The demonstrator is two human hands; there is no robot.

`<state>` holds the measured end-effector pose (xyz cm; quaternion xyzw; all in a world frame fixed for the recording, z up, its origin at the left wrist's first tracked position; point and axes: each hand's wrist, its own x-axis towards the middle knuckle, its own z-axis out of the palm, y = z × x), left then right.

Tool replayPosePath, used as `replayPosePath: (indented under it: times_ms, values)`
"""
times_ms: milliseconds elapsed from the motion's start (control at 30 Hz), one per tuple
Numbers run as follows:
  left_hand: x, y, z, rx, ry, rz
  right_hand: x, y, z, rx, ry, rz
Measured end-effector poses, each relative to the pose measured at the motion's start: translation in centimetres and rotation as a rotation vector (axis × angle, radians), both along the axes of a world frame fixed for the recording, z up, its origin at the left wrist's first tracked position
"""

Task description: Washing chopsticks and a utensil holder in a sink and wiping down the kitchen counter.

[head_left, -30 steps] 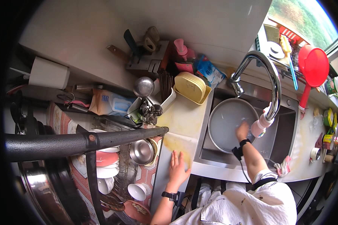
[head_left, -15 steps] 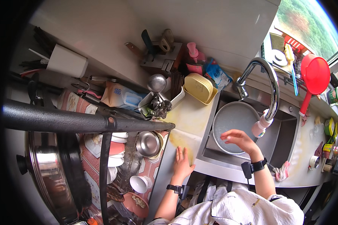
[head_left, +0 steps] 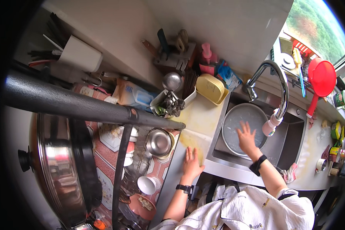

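Note:
My left hand (head_left: 192,165) lies flat on the counter's edge just left of the sink, fingers stretched forward and holding nothing. Above a round grey pan (head_left: 234,122) in the sink, my right hand (head_left: 247,138) is spread with its palm down and its fingers apart. Whether it touches the pan's inside I cannot tell. The pan's inner surface has whitish streaks. A chrome faucet (head_left: 283,82) arches over the sink (head_left: 289,142), its pinkish-white nozzle (head_left: 271,125) beside the pan's right rim. No stream of water can be made out.
A yellow rectangular container (head_left: 212,89) and a holder with ladles (head_left: 171,81) stand behind my left hand. A black metal bar (head_left: 84,105) crosses the left side, over bowls and a lidded pot (head_left: 59,168). A red strainer (head_left: 321,78) hangs near the window; a cloth (head_left: 289,173) lies right of the sink.
My right hand has turned from side-on to palm down, its fingers spreading and reaching further over the pan. My left hand stays on the counter. The whole view has shifted slightly.

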<state>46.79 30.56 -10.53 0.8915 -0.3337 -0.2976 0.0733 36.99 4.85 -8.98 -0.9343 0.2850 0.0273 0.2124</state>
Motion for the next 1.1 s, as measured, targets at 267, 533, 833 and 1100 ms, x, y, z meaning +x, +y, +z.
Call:
replayPosePath:
  times_ms: [267,533,833,1100]
  values:
    - [-0.5,0.8,-0.8,-0.02,0.003,0.023,19.0,2.8,6.8,1.559,-0.397,-0.563]
    - [-0.8,0.1,-0.4,-0.003,-0.018,0.027,27.6,1.6,0.6,1.307,-0.32,-0.685]
    - [-0.8,0.3,-0.5,-0.012,-0.034,0.03,26.7,-1.2,4.5,1.107,-0.176,-0.561]
    - [-1.0,0.2,-0.4,-0.03,-0.032,0.047,24.7,-1.1,6.0,0.74,-0.217,-0.445]
